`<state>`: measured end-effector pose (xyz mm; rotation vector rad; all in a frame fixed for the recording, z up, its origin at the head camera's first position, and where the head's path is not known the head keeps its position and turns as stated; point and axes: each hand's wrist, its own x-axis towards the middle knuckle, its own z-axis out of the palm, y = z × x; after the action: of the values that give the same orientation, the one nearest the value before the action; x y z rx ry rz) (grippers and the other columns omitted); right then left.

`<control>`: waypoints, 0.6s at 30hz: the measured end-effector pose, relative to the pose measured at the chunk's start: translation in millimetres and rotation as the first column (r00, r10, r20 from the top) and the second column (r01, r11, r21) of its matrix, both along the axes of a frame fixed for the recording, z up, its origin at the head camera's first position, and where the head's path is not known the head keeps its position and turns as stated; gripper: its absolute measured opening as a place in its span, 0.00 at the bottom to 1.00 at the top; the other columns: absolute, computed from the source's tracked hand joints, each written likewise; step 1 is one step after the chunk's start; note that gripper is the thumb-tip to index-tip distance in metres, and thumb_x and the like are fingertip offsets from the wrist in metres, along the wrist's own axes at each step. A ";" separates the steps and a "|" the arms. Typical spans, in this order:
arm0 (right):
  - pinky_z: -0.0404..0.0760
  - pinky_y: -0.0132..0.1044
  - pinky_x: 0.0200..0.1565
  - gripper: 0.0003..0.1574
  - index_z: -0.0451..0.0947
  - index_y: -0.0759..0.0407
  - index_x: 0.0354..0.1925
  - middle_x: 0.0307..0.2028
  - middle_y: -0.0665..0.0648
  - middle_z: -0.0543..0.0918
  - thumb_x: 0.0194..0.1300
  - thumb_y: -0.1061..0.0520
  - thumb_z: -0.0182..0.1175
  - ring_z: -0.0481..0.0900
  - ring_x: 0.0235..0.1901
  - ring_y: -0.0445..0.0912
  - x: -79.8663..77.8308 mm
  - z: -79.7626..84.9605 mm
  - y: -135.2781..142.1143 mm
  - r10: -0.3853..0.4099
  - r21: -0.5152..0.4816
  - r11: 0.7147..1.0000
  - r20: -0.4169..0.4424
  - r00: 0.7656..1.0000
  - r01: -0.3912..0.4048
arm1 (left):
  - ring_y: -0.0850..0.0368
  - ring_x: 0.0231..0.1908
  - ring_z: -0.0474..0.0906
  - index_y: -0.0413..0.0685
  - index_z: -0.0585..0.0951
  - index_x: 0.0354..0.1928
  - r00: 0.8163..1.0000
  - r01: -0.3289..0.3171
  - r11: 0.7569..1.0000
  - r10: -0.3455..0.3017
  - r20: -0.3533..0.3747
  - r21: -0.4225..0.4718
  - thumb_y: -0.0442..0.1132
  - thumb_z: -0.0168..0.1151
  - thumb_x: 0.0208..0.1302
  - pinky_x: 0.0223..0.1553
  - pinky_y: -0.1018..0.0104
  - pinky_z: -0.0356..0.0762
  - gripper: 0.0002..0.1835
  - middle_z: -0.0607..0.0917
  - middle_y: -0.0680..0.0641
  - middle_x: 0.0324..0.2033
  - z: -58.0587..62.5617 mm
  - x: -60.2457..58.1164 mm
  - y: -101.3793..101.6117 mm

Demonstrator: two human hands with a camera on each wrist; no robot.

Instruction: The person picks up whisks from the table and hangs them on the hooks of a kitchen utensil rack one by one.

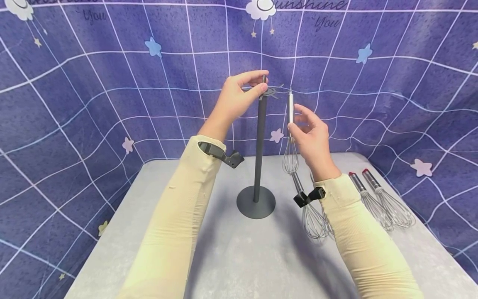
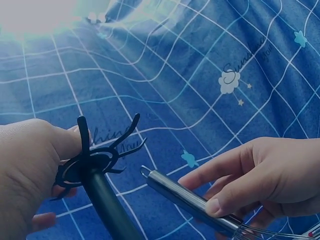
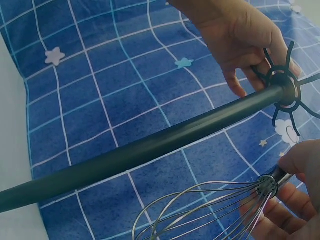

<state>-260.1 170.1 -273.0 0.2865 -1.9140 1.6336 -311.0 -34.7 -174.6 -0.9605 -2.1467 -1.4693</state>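
A dark stand (image 1: 260, 153) with a round base and a ring of curved hooks (image 2: 112, 155) on top stands upright on the table. At its top, my left hand (image 1: 237, 95) pinches the short tip between thumb and fingers. To the right of the pole my right hand (image 1: 311, 135) holds a small metal whisk (image 1: 291, 110) by its handle. This whisk hangs wires down, its end loop close to one hook's tip. In the left wrist view a small gap shows between the loop and the hooks. Its wire head (image 3: 200, 205) fills the lower right wrist view.
Another whisk (image 1: 314, 222) lies on the grey table (image 1: 239, 265), partly behind my right wrist. Farther right, two whisks with red-ended handles (image 1: 392, 205) lie side by side. A blue gridded cloth (image 1: 186, 70) with stars and clouds hangs behind and along both sides.
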 end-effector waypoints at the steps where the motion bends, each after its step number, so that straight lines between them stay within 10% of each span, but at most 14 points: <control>1: 0.85 0.33 0.34 0.31 0.78 0.52 0.65 0.47 0.61 0.82 0.64 0.67 0.63 0.85 0.35 0.48 0.2 0.4 -0.4 0.001 0.001 1.000 -0.003 1.000 -0.001 | 0.62 0.48 0.80 0.49 0.83 0.60 1.000 0.002 1.000 -0.002 0.006 0.004 0.40 0.67 0.69 0.51 0.68 0.76 0.19 0.88 0.48 0.47 0.0 0.1 0.0; 18: 0.84 0.32 0.34 0.31 0.77 0.53 0.65 0.46 0.58 0.80 0.65 0.68 0.62 0.85 0.34 0.43 0.3 6.3 -3.3 0.050 -0.026 0.998 -0.027 0.998 -0.051 | 0.62 0.53 0.79 0.51 0.82 0.62 0.998 0.013 1.000 -0.015 0.061 0.025 0.43 0.65 0.70 0.54 0.67 0.76 0.19 0.87 0.51 0.51 -1.1 4.4 -0.2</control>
<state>-259.8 166.7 -266.7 0.3464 -1.8783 1.6785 -306.6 -34.8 -175.8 -0.9348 -2.1635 -1.5476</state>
